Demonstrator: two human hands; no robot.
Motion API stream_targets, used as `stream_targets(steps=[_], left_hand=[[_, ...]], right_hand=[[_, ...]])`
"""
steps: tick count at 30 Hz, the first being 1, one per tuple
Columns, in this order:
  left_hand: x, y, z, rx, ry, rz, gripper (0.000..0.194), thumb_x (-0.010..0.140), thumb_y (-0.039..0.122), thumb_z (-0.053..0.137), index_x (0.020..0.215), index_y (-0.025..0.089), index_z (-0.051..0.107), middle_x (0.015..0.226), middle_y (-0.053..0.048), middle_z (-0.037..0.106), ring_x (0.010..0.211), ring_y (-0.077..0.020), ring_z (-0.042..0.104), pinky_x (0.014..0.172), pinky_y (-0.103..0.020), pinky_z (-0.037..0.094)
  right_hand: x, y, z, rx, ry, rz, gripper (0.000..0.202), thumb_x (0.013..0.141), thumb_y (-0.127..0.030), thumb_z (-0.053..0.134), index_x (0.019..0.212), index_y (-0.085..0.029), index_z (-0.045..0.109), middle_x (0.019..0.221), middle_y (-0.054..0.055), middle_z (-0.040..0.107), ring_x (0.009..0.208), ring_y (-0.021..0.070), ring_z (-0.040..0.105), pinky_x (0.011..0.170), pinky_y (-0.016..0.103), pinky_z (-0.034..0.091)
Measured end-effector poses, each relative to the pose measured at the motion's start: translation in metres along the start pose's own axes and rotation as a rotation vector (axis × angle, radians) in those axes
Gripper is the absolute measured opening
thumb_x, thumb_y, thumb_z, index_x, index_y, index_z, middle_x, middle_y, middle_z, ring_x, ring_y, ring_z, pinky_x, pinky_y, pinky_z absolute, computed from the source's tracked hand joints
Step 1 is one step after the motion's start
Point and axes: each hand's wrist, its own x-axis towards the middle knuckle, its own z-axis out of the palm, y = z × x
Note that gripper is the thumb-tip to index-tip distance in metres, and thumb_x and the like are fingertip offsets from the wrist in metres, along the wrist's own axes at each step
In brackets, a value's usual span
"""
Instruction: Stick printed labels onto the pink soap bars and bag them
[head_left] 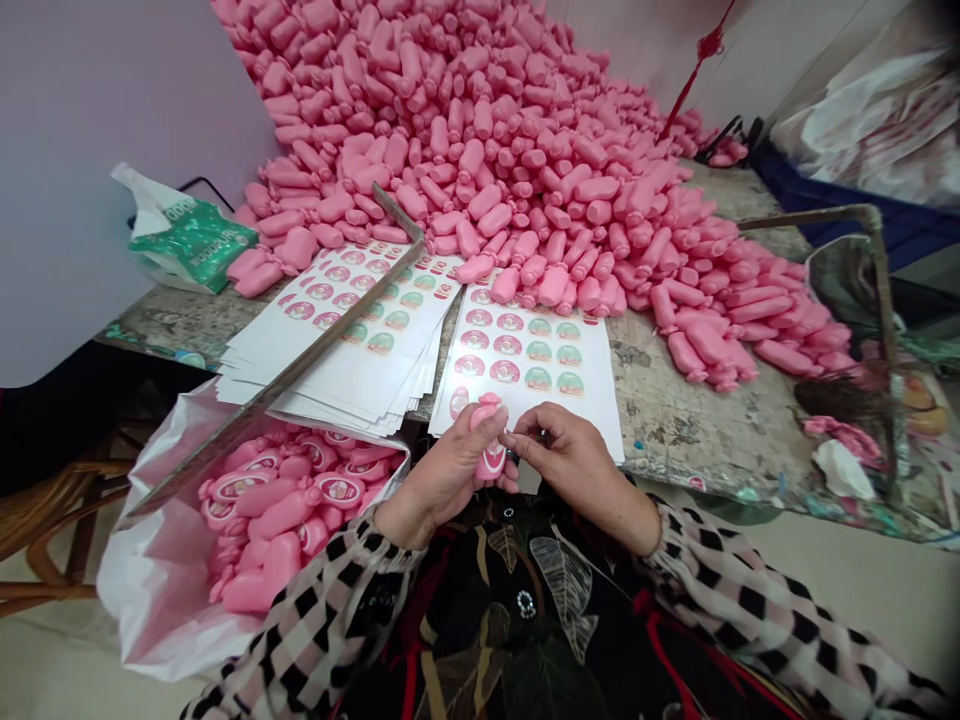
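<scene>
Near the table's front edge my left hand [450, 470] is closed round a small pink bottle [491, 462], which carries a pink and white oval label. My right hand [559, 455] is right beside it, thumb and index finger pinched together at the bottle's right side; whatever lies between those fingertips is too small to make out. Just beyond the hands lies a white sheet [600, 410] with rows of pink and green stickers. To its left is a stack of similar sheets [352, 375], with a metal bar [300, 365] across it.
A big heap of pink bottles [480, 130] covers the back of the table [660, 430]. At the lower left, a white bag [157, 560] holds labelled bottles. A green packet [199, 245] stands at the left, a metal frame [885, 330] at the right, near a blue crate [795, 190].
</scene>
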Motion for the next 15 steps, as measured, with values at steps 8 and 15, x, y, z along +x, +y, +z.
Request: stream_targets(steps=[8, 15], left_hand=[[-0.003, 0.007, -0.006, -0.053, 0.086, 0.171, 0.027, 0.085, 0.039, 0.054, 0.097, 0.018, 0.043, 0.072, -0.001, 0.060, 0.052, -0.0130, 0.059, 0.043, -0.023, 0.048], [-0.005, 0.006, -0.015, 0.013, 0.023, 0.043, 0.035, 0.081, 0.037, 0.059, 0.106, 0.020, 0.042, 0.077, -0.004, 0.063, 0.053, -0.0139, 0.060, 0.040, -0.021, 0.046]], right_hand=[[-0.004, 0.007, -0.027, -0.211, 0.099, 0.022, 0.027, 0.086, -0.046, 0.050, 0.094, -0.024, 0.064, 0.072, -0.001, 0.064, 0.061, 0.0127, 0.053, 0.057, 0.025, 0.034], [-0.003, 0.027, -0.026, 0.362, 0.189, 0.188, 0.034, 0.074, -0.050, 0.063, 0.090, -0.020, 0.056, 0.069, -0.003, 0.052, 0.060, 0.0113, 0.046, 0.055, 0.024, 0.038]])
